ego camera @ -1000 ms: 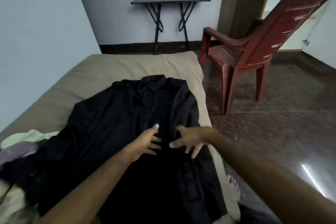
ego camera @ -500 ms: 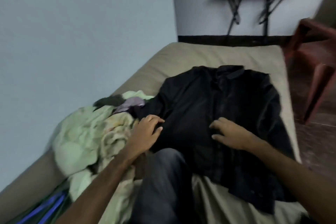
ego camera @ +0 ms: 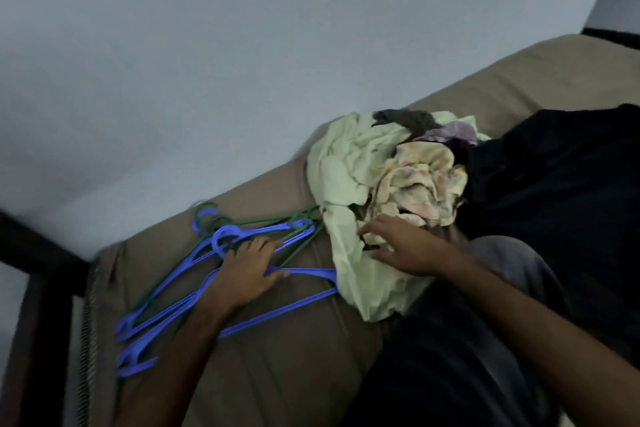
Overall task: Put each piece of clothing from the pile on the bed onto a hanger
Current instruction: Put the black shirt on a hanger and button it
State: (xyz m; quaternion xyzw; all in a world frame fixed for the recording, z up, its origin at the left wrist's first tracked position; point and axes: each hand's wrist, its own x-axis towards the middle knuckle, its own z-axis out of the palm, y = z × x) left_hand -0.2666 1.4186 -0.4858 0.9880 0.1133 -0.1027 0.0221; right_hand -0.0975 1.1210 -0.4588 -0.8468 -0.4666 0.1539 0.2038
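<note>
Head view: left hand [ego camera: 246, 274] is reaching onto the blue hangers [ego camera: 194, 291] at eight o'clock, apparently gripping one; stiff, light, best held near the hook. Right hand [ego camera: 398, 246] is resting spread on the soft pile [ego camera: 388, 184].

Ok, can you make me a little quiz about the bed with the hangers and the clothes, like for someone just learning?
1. True or false: the left hand rests on the blue hangers.
2. Which colour is the biggest cloth in the clothes pile? A red, B pale green, C orange.
3. Fill in: the right hand touches the ____ , not a hanger.

Key: 1 true. 2 B. 3 clothes pile. The black shirt lies spread on the bed to the right of the pile, and some green hangers sit under the blue ones.
</note>
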